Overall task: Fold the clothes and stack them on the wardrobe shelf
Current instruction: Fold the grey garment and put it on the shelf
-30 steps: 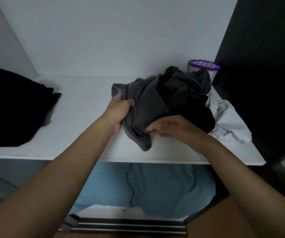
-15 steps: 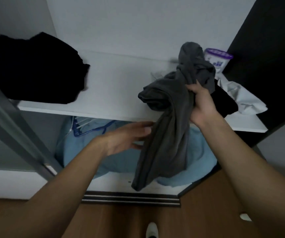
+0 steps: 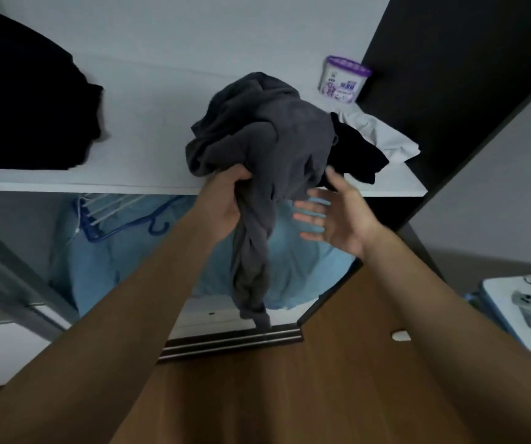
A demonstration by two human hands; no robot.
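My left hand [image 3: 225, 200] grips a crumpled dark grey garment [image 3: 267, 139] in front of the white wardrobe shelf [image 3: 149, 149]. The garment bunches above my fist and a twisted length hangs down below it. My right hand [image 3: 334, 216] is just to the right of the cloth, fingers spread, holding nothing. A black garment [image 3: 357, 155] and a white one [image 3: 386, 136] lie loose on the shelf's right end. A black folded pile [image 3: 27, 104] sits at the shelf's left end.
A white tub with a purple lid [image 3: 342, 80] stands at the shelf's back right. Below the shelf hang light blue clothes [image 3: 136, 261] on a blue hanger [image 3: 123, 225]. A dark wardrobe panel [image 3: 443, 75] rises at the right. The floor is wood.
The grey garment passed from my right hand to my left. My right hand let go and opened beside it. The view shifted back from the shelf.
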